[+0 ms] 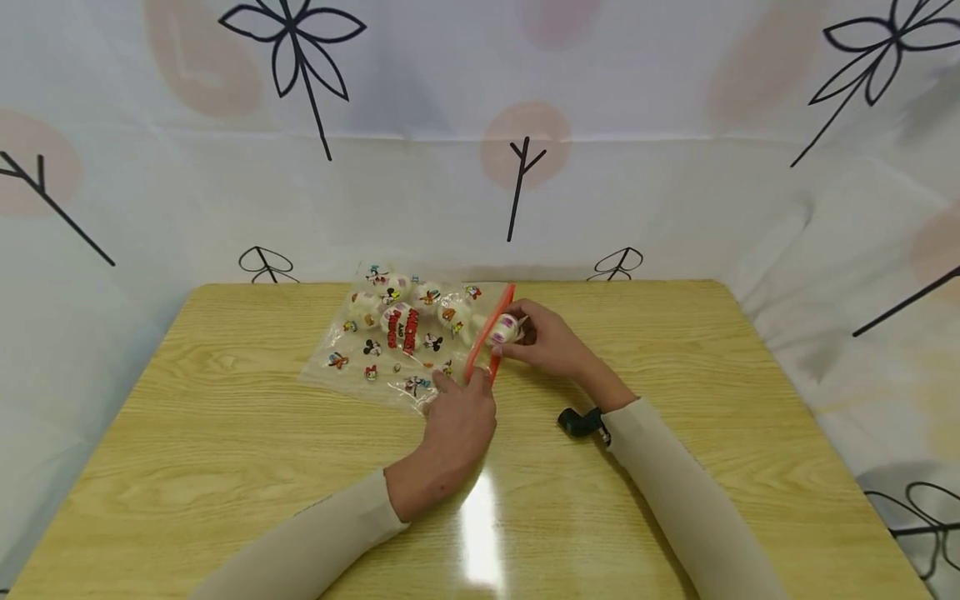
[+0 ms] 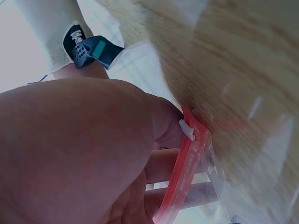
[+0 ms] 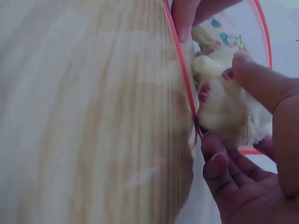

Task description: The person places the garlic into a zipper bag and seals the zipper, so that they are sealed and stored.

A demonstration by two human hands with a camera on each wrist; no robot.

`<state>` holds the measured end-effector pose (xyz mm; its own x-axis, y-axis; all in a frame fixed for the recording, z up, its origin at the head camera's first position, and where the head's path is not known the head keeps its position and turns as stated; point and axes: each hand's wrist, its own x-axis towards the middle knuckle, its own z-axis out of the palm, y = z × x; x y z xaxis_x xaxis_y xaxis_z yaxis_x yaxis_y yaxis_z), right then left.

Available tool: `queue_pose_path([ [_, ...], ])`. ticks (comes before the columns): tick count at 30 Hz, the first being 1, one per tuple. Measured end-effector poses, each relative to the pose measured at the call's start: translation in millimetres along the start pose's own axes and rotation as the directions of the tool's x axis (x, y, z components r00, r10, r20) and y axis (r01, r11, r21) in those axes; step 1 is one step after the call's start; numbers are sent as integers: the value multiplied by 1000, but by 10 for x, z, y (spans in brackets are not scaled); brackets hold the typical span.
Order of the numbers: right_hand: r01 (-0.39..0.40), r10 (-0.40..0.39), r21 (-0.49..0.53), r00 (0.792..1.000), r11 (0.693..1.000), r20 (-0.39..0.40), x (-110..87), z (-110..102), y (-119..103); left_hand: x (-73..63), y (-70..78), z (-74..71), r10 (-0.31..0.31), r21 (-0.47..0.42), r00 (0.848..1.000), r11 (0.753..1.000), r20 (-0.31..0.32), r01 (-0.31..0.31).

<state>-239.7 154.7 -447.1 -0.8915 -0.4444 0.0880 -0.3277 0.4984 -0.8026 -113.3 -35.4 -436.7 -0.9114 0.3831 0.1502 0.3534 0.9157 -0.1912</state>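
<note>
A clear zip bag [image 1: 352,354] with cartoon prints and a red zip edge [image 1: 480,340] lies flat on the table. Several pale garlic bulbs [image 1: 366,307] show through its plastic. My left hand [image 1: 459,417] holds the near end of the bag's mouth; in the left wrist view, its fingers reach past the red zip strip [image 2: 180,175]. At the mouth, my right hand [image 1: 551,340] grips a white garlic bulb [image 1: 504,329] with purple patches. The right wrist view shows this garlic bulb [image 3: 224,109] between thumb and fingers, its root tuft toward the palm, framed by the red edges.
The wooden table [image 1: 225,492] runs back to a white cloth backdrop [image 1: 420,192] with plant drawings. A dark wrist camera [image 1: 579,422] sticks out from the right cuff, low over the tabletop.
</note>
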Motion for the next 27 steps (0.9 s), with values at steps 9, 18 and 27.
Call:
queue_pose_path([
  [9,22,-22,-1,1000,1000,-21,9,53,-30,19,7,10,4,6,1000,1000,19,-4],
  [18,-17,19,31,998,999,-59,23,149,-93,31,11,-11,-5,-21,999,1000,50,6],
  [27,-41,46,202,999,979,-21,17,209,-118,35,14,15,-50,-58,999,997,0,50],
])
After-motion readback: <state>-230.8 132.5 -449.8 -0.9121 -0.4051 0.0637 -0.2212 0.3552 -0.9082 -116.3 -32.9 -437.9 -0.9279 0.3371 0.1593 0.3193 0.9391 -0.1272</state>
